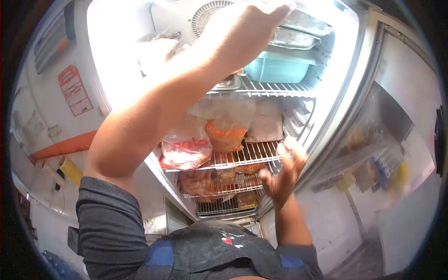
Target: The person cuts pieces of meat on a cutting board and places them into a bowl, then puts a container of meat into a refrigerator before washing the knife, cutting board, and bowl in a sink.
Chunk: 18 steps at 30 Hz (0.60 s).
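Note:
My left arm reaches up across the upright fridge, and my left hand [267, 13] is at the top of the view, beside the foil-covered trays [296, 38]. Glare and the frame's edge hide its fingers, so I cannot tell whether it grips anything. Under the trays, a light-blue plastic tub [276, 69] stands on the upper wire shelf [284, 89]. My right hand [285, 175] is raised in front of the middle shelf's right end, its fingers spread and nothing in them. To its left are a bag with red print [186, 148] and a bag with orange print [226, 135].
Lower wire racks [224, 190] hold several bagged items. A round fan grille [205, 17] is at the fridge's back, with a pale bag [156, 49] to its left. The open fridge door [396, 70] stands on the right. A red-and-white notice [74, 91] hangs on the left.

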Each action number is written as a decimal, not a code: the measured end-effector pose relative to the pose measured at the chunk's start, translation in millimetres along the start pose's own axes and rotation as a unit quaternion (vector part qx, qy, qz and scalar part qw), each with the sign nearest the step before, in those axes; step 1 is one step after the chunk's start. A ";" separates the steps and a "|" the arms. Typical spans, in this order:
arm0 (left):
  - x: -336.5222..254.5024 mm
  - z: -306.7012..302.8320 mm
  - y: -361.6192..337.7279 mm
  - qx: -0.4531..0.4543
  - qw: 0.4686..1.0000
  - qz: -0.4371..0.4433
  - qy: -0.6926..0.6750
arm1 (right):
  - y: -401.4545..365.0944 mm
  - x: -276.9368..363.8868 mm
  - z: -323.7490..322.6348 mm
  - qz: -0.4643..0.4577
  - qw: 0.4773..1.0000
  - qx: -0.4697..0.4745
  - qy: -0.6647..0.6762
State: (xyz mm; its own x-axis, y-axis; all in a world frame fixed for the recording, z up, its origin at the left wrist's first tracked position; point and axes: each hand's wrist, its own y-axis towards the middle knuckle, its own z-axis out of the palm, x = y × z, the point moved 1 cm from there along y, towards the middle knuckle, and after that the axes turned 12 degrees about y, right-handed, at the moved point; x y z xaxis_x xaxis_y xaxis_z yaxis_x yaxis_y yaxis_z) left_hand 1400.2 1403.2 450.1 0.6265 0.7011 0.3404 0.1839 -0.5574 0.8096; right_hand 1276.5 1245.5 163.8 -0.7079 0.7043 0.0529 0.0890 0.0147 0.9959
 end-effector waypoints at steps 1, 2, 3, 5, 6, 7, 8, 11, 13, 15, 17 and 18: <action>0.5 8.8 -5.8 -0.078 0.995 0.004 0.064 | -43.4 8.7 -12.0 0.075 0.993 0.064 0.062; 0.3 16.3 -13.4 -0.041 0.899 0.080 0.430 | -97.4 12.6 -17.5 0.150 0.978 0.114 0.093; -5.2 3.4 -26.6 -0.032 0.896 0.075 0.436 | -163.3 18.4 -29.6 0.244 0.946 0.182 0.114; -39.4 -41.4 -66.0 -0.127 0.992 -0.007 -0.023 | -305.2 56.0 -73.7 0.538 0.791 0.238 0.167; -50.3 -48.1 -88.1 -0.136 0.989 0.052 -0.027 | -381.7 79.9 -111.1 0.668 0.674 0.305 0.085; -59.5 -54.2 -113.0 -0.143 0.982 0.114 -0.035 | -436.7 105.6 -156.1 0.726 0.597 0.339 0.040; -67.9 -55.4 -143.3 -0.058 0.974 0.163 -0.145 | -468.8 128.6 -195.2 0.767 0.540 0.346 0.002; -87.1 -44.8 -252.3 0.256 0.869 0.242 -0.348 | -501.6 162.2 -285.3 0.838 0.464 0.273 -0.089; -86.4 -25.3 -338.3 0.417 0.810 0.111 -0.396 | -497.6 165.9 -332.2 0.851 0.477 0.179 -0.127; -84.5 -29.0 -425.2 0.519 0.764 -0.056 -0.379 | -488.4 163.4 -377.9 0.832 0.534 0.067 -0.136; -86.7 -43.8 -495.0 0.558 0.747 -0.106 -0.347 | -472.1 163.4 -419.3 0.786 0.607 -0.046 -0.110; -89.0 -58.6 -518.4 0.571 0.715 -0.136 -0.378 | -464.2 167.8 -438.4 0.756 0.641 -0.099 -0.087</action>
State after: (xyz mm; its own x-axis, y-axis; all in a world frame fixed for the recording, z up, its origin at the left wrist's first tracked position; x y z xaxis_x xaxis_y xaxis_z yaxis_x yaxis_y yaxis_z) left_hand 1204.7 1655.8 28.1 0.6005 0.6525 -0.4622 0.6058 -0.7485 -0.2698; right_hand 809.2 1045.7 -257.5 0.1721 -0.1238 0.9773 0.4782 -0.8568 -0.1927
